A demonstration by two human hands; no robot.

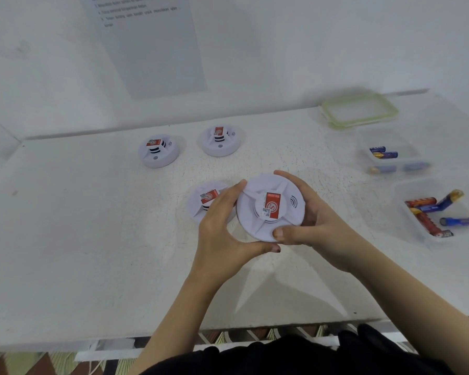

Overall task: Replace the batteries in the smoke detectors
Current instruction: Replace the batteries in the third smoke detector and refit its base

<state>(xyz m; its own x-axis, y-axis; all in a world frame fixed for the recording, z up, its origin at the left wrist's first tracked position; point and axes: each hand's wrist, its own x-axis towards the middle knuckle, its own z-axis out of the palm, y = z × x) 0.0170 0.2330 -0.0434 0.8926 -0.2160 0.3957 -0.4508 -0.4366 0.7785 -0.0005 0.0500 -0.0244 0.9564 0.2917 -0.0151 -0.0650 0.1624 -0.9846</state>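
1. White plastic smoke detector (270, 207) held over the table (92, 239), red label up, clamped at the rim between left hand (222, 226) and right hand (312, 226), fingers and thumbs of both curled round its edge.
2. Probably about to be twisted open; could slip under an uneven squeeze and drop onto the second detector (205, 201) lying just behind the left hand.
3. Could strain or crack the locking tabs if forced the wrong way.
4. Might mix spent and fresh batteries (384, 154), with the far tub (406, 147) and near tub (406, 185) open side by side at the right.
5. Two more detectors (157, 151) (220, 140) resting farther back, well apart from the hands.
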